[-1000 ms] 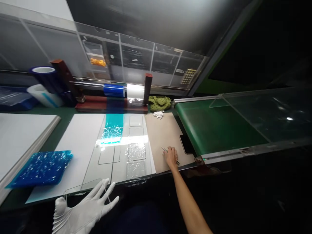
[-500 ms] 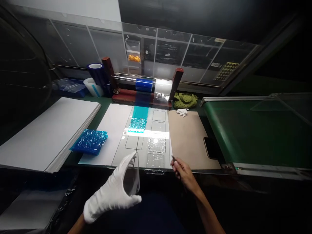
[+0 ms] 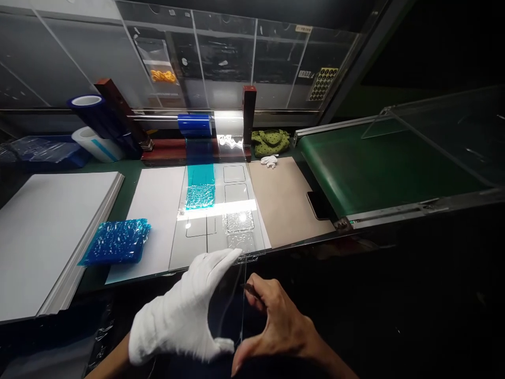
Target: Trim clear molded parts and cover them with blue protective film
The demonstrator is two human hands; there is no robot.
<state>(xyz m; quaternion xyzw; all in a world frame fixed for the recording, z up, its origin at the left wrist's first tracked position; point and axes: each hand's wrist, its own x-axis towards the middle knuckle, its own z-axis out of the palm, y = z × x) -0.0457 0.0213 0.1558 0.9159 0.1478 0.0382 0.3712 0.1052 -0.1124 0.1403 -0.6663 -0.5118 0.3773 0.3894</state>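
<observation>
In the head view, two hands just in front of the bench edge. Left hand (image 3: 177,316) in a white cotton glove, with fingers and thumb closed on the edge of a thin clear pane (image 3: 232,310), the pane nearly upright and lifted above the bench. Right hand (image 3: 280,329) bare, with fingers curled and clenched around slim tweezers (image 3: 250,289), their tips toward the pane, and thumb just beside the pane's lower part. Whether the tweezers touch the pane, not possible to tell. Beyond the hands, a clear panel with rectangular recesses (image 3: 219,223) on a white sheet (image 3: 153,221), a teal film strip (image 3: 200,184) across the panel. To the left, crumpled blue film (image 3: 116,242) on the white sheet, and beside it a stack of white boards (image 3: 51,237). To the right, a brown paper sheet (image 3: 288,202) with a white glove (image 3: 269,161) at its far end, then a black phone (image 3: 317,205) next to a green conveyor belt (image 3: 379,168). Along the far side, a blue film roll (image 3: 195,125) on a wooden stand (image 3: 248,116) and a green dotted bag (image 3: 270,143).
</observation>
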